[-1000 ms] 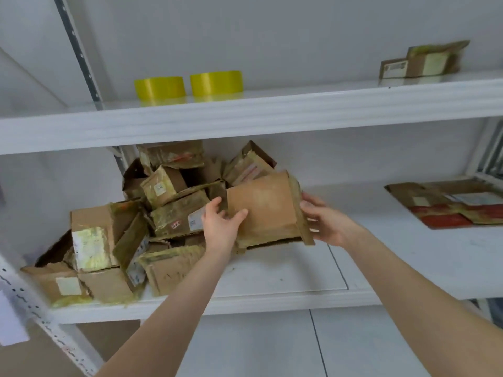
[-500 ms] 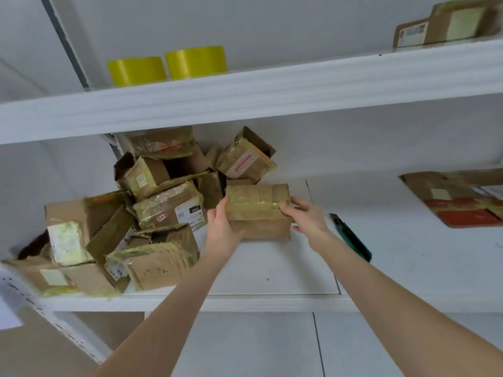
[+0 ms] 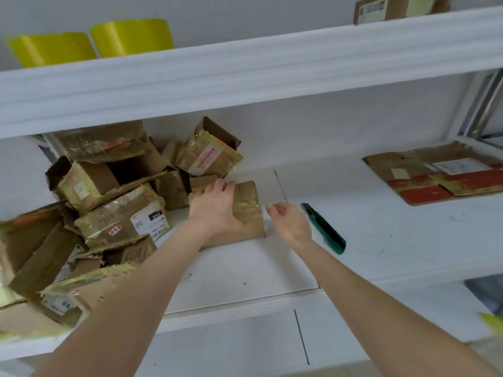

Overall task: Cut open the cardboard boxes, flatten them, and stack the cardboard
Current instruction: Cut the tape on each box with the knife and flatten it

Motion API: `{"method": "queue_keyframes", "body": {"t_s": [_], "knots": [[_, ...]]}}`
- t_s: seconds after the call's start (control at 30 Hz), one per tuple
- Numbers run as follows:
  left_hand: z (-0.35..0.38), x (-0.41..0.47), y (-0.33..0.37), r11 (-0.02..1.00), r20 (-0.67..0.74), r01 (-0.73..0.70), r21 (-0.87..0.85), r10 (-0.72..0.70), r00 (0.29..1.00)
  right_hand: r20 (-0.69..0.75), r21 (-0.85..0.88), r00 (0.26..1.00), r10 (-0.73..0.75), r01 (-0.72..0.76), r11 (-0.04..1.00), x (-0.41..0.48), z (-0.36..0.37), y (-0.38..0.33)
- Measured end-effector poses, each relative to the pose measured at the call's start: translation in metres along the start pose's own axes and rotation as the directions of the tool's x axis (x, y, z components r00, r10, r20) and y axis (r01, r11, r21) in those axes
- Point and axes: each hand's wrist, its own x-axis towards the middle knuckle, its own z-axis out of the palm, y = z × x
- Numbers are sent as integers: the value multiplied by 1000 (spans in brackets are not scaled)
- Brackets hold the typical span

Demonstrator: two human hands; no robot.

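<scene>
A: Starting at the left grip point(image 3: 215, 210): palm down on top of the small taped box point(image 3: 249, 216), fingers laid fairly straight over the lid. Pressing, not clasping. Thumb out of sight under the palm.

B: And the right grip point(image 3: 291, 223)?

A: Empty, loosely curled, just beside the box's right wall and clear of it. Blurred at the fingertips point(image 3: 272, 206), so finer pose unreadable.

B: Box location?

A: On the middle shelf point(image 3: 245, 303), upright, well back from the front lip. Back left corner close against the heap of boxes point(image 3: 117, 202); touching or not, impossible to tell behind the hand.

B: Open room?

A: Bare white board from the box forward to the lip. Another bare stretch to the right, beyond the knife point(image 3: 326, 232), as far as the flattened cardboard point(image 3: 435, 175). Headroom capped by the upper shelf point(image 3: 245, 72).

B: Hidden or cut off?

A: Near left wall of the box behind the left forearm. Heap running off the left edge of view, most labels illegible. Upper-shelf box point(image 3: 394, 8) cropped at the top.

B: Surroundings, obstructions?

A: Knife green and black, flat on the shelf, just right of the right grip, apart from it. Flattened cardboard with red tape well to the right. Two yellow tape rolls point(image 3: 133, 36) on the upper shelf above the heap. Heap crowding the left side.
</scene>
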Motion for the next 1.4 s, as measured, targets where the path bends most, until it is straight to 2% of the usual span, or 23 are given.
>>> {"method": "queue_keyframes", "body": {"t_s": [0.03,0.1,0.17,0.3,0.43,0.5,0.6,0.67,0.7,0.73,0.8,0.9,0.93,1.0,1.07,1.1,1.2,1.4], "knots": [[0,0,3,1000,-39,-14,14,15,999,-26,-182,1000,-1,-3,983,2,-8,12],[4,1,8,998,-105,-39,48,44,994,-24,-509,1000,17,-27,860,5,-24,34],[10,2,12,996,-111,-60,71,68,991,-2,-664,995,97,-74,744,6,-33,48],[13,6,13,995,-69,-87,43,90,994,4,-697,975,222,-157,700,9,-35,62],[16,-1,4,996,-16,-89,9,89,996,-13,-691,990,141,-111,715,12,-31,63],[17,-9,-2,997,-33,-78,27,79,996,-7,-640,989,151,-121,758,14,-27,58],[17,-20,-14,990,-67,-73,121,81,994,38,-520,965,260,-202,830,14,-20,50],[20,-25,-22,990,-50,-60,129,67,996,119,-193,934,336,-311,931,12,-15,46],[23,-27,-25,991,-27,-55,126,58,998,184,34,917,354,-366,930,9,-12,42],[26,-29,-27,992,-8,-51,117,52,999,245,240,908,339,-396,886,5,-11,37],[34,-32,-29,995,-10,-51,84,52,999,327,465,906,269,-402,789,-8,-11,26],[38,-34,-31,997,-56,-63,36,65,996,381,595,904,195,-401,696,-30,-14,10],[38,-33,-32,997,-65,-67,27,69,996,369,591,908,196,-392,705,-36,-14,6],[38,-32,-33,997,-72,-74,1,74,995,257,445,949,180,-282,850,-50,-13,2],[39,-31,-34,997,-75,-78,-9,77,994,115,165,992,53,-72,984,-63,-11,3],[39,-30,-35,997,-76,-80,-6,79,994,78,17,996,-34,33,999,-69,-11,3],[40,-29,-36,996,-80,-86,-20,84,993,60,-286,977,-203,212,934,-76,-11,3],[44,-30,-37,996,-106,-91,-3,90,990,33,-398,956,-292,281,874,-70,-8,-6]]}}
